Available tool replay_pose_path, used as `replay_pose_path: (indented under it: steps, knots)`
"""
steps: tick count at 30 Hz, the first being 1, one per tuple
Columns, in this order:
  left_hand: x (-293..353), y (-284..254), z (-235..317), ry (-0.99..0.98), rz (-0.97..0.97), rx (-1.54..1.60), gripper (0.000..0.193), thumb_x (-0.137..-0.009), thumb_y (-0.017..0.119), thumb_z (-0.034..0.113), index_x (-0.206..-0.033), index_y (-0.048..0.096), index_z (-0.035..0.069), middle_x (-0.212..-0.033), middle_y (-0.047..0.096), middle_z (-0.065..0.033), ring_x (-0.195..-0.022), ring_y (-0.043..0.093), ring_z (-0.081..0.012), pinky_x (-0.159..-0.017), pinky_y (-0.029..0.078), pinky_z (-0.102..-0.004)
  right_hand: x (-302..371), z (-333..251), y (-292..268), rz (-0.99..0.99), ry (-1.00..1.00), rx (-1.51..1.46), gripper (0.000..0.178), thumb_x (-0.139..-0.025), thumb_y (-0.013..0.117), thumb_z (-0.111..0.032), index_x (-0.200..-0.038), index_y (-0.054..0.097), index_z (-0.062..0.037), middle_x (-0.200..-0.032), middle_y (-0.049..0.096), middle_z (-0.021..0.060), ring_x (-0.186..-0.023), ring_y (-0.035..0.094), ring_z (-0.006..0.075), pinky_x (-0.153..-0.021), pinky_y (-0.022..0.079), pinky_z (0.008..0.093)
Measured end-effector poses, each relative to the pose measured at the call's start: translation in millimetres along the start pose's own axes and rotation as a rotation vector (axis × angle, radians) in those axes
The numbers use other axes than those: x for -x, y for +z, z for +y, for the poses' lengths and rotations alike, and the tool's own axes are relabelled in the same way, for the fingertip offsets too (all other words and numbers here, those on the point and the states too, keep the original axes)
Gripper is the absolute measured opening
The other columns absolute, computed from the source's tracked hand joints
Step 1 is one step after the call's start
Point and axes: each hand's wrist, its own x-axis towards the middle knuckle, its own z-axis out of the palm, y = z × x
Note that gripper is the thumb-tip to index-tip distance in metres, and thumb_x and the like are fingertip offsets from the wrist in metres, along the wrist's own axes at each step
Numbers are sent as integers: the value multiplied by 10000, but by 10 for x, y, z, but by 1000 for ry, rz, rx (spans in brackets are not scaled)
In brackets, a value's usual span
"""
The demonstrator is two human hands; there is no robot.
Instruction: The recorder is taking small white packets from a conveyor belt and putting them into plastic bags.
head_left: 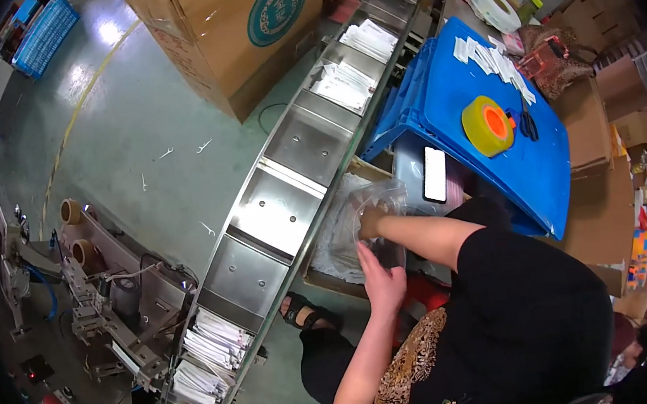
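Observation:
In front of me a clear plastic bag (382, 193) stands in an open cardboard box (320, 279) with more clear plastic in it. My right hand (370, 221) reaches into the mouth of the bag; its fingers are blurred behind the plastic, and I cannot tell what they hold. Just nearer to me, my left hand (382, 278) is at the edge of the bag, fingers stretched forward and thumb apart. Nothing shows in its grasp.
A metal conveyor (256, 275) with compartments crosses to my left, several holding thin white packets (216, 338). On the right, a blue crate lid (523, 171) bears yellow tape (487, 125), scissors (529, 126) and white strips (493, 61). A phone (435, 175) lies beside it. A large carton (245, 38) stands beyond.

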Motion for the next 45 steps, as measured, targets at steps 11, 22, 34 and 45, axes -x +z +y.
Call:
replay_pose_path:
  steps: [11, 22, 34, 45]
  knots:
    - [80, -15, 38, 44, -107, -4, 861, -690, 529, 88, -1399, 46, 13, -1427, 155, -250, -1298, 238, -381, -978, 336, -342, 967, 51, -699, -155, -170, 63, 825, -688, 691, -452, -1328, 350, -57, -1298, 436, 164, -1232, 354, 344, -992, 335, 431]
    - [-7, 144, 62, 96, -176, -20, 858, -689, 544, 119, -1394, 70, -2, -1396, 197, -291, -1295, 234, -400, -1032, 263, -365, 558, 1610, -3462, 1177, -167, -250, 499, -779, 565, -388, -1104, 556, -10, -1017, 602, 206, -932, 579, 350, -812, 456, 404]
    - [-150, 323, -498, 34, -344, 29, 906, -689, 600, 164, -1388, 51, -12, -1384, 256, -258, -1248, 328, -384, -975, 352, -362, -141, 1700, -3940, 714, -10, -483, 1103, -671, 499, -736, -1391, 122, 8, -1351, 321, 270, -1272, 321, 331, -1015, 287, 363]
    - [-351, 266, -486, -47, -373, -8, 889, -696, 586, 155, -1397, 61, 4, -1387, 260, -244, -1251, 336, -355, -970, 346, -344, -207, 1697, -3970, 409, -492, -467, 1070, -666, 726, -457, -1413, 77, -52, -1376, 317, 193, -1283, 282, 285, -1042, 219, 354]
